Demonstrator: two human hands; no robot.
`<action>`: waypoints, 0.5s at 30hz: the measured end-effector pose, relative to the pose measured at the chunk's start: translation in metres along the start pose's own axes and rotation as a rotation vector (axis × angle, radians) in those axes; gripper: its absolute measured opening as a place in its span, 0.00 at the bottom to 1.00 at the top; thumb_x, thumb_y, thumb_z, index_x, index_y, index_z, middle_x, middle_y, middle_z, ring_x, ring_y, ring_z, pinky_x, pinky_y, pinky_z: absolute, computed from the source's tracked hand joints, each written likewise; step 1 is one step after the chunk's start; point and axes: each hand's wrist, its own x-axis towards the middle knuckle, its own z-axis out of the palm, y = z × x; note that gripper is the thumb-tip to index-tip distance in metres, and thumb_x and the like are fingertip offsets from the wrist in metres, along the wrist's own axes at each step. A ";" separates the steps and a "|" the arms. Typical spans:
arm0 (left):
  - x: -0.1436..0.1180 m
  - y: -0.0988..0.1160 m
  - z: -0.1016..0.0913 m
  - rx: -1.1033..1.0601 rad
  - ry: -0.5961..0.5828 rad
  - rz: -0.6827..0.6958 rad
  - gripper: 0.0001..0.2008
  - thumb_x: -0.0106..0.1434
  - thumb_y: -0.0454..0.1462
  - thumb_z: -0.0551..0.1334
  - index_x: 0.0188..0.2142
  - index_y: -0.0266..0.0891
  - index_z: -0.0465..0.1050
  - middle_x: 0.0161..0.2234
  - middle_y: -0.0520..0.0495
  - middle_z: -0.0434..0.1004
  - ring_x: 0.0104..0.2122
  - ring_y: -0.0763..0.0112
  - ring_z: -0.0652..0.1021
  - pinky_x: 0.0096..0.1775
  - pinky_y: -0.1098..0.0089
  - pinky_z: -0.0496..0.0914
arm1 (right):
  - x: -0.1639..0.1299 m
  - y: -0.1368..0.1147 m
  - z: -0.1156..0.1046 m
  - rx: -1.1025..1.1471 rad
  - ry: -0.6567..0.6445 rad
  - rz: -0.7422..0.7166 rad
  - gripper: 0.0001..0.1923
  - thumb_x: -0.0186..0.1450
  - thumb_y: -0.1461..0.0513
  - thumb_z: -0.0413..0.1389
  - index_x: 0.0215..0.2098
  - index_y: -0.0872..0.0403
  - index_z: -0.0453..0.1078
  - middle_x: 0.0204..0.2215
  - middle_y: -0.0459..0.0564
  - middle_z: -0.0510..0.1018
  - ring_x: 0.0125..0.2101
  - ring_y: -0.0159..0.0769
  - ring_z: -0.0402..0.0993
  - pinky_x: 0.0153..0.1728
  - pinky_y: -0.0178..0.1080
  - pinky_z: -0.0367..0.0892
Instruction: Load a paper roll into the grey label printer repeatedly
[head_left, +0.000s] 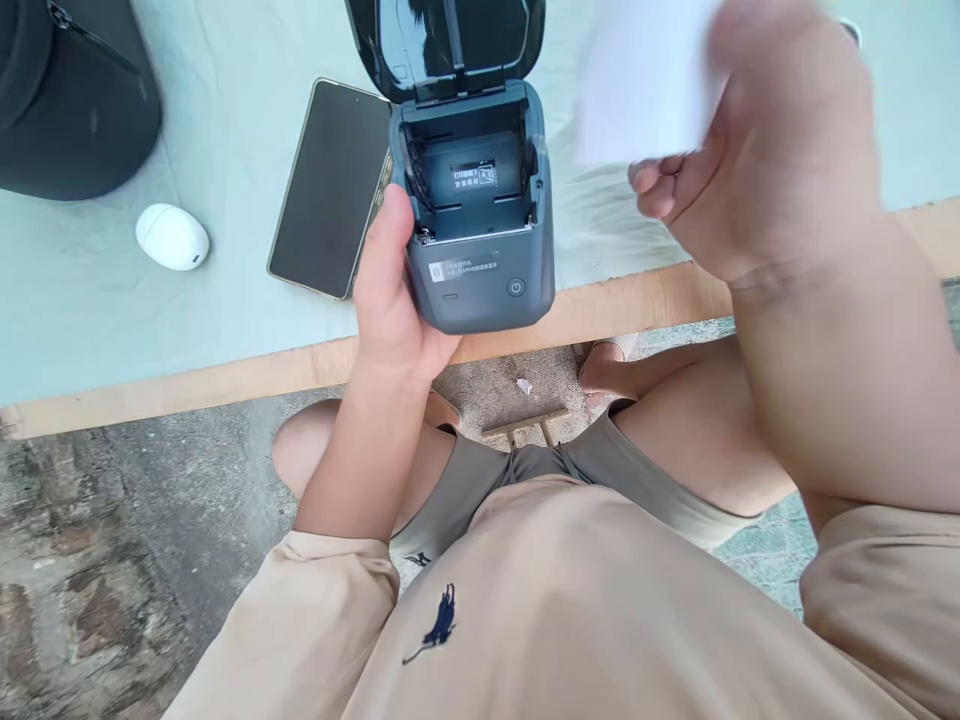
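My left hand grips the lower left side of a dark blue-grey label printer, its thumb along the edge. The printer's glossy black lid stands raised, and a small printed sticker shows inside the roll bay, where no roll is seen. To the right of the printer, apart from it, my right hand is raised and blurred by motion. It is closed on a white sheet of paper, whose upper part leaves the frame.
A smartphone lies left of the printer, its upper right corner behind it. Further left are a white oval case and a black zippered bag. The table has a pale cloth and a bare wooden front edge.
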 end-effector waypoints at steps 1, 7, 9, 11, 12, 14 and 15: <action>0.000 0.001 0.001 0.008 0.005 -0.001 0.23 0.68 0.56 0.50 0.39 0.49 0.79 0.49 0.49 0.79 0.60 0.57 0.74 0.49 0.60 0.80 | 0.001 0.005 -0.002 -0.034 -0.012 -0.046 0.17 0.60 0.55 0.56 0.43 0.56 0.64 0.29 0.45 0.68 0.20 0.23 0.63 0.15 0.33 0.55; 0.001 0.001 0.001 0.068 0.016 -0.034 0.23 0.67 0.57 0.51 0.40 0.50 0.79 0.51 0.50 0.80 0.61 0.56 0.73 0.52 0.59 0.79 | -0.007 0.014 -0.014 -0.514 -0.106 -0.346 0.16 0.60 0.54 0.61 0.38 0.54 0.61 0.35 0.46 0.69 0.36 0.25 0.71 0.33 0.32 0.67; 0.000 0.001 0.002 0.077 0.015 -0.047 0.23 0.67 0.57 0.52 0.42 0.50 0.79 0.52 0.50 0.79 0.62 0.55 0.73 0.54 0.58 0.79 | -0.007 0.016 -0.017 -0.707 -0.110 -0.428 0.14 0.62 0.57 0.60 0.42 0.53 0.63 0.43 0.45 0.71 0.43 0.25 0.68 0.40 0.31 0.65; 0.000 0.001 0.002 0.081 0.014 -0.048 0.23 0.67 0.58 0.52 0.43 0.50 0.79 0.53 0.50 0.79 0.62 0.55 0.73 0.54 0.58 0.78 | -0.005 0.020 -0.018 -0.828 -0.128 -0.434 0.18 0.61 0.61 0.59 0.48 0.51 0.64 0.45 0.45 0.70 0.43 0.25 0.66 0.45 0.33 0.63; 0.000 0.001 0.002 0.078 0.015 -0.042 0.23 0.67 0.58 0.52 0.43 0.50 0.79 0.52 0.50 0.79 0.62 0.55 0.73 0.54 0.57 0.78 | -0.004 0.022 -0.019 -0.864 -0.142 -0.407 0.20 0.60 0.63 0.58 0.51 0.51 0.64 0.41 0.44 0.70 0.40 0.25 0.66 0.45 0.34 0.62; 0.000 0.001 0.002 0.062 0.014 -0.029 0.23 0.67 0.57 0.51 0.43 0.51 0.80 0.50 0.49 0.80 0.61 0.54 0.74 0.53 0.57 0.78 | -0.003 0.023 -0.021 -0.868 -0.189 -0.374 0.25 0.58 0.63 0.57 0.54 0.51 0.63 0.38 0.45 0.71 0.38 0.25 0.67 0.45 0.35 0.62; -0.001 0.001 0.002 0.054 0.009 -0.027 0.23 0.68 0.57 0.51 0.42 0.51 0.80 0.49 0.48 0.80 0.60 0.54 0.75 0.53 0.57 0.79 | -0.004 0.022 -0.024 -0.854 -0.204 -0.388 0.26 0.59 0.62 0.57 0.56 0.52 0.61 0.40 0.46 0.72 0.40 0.27 0.69 0.46 0.35 0.63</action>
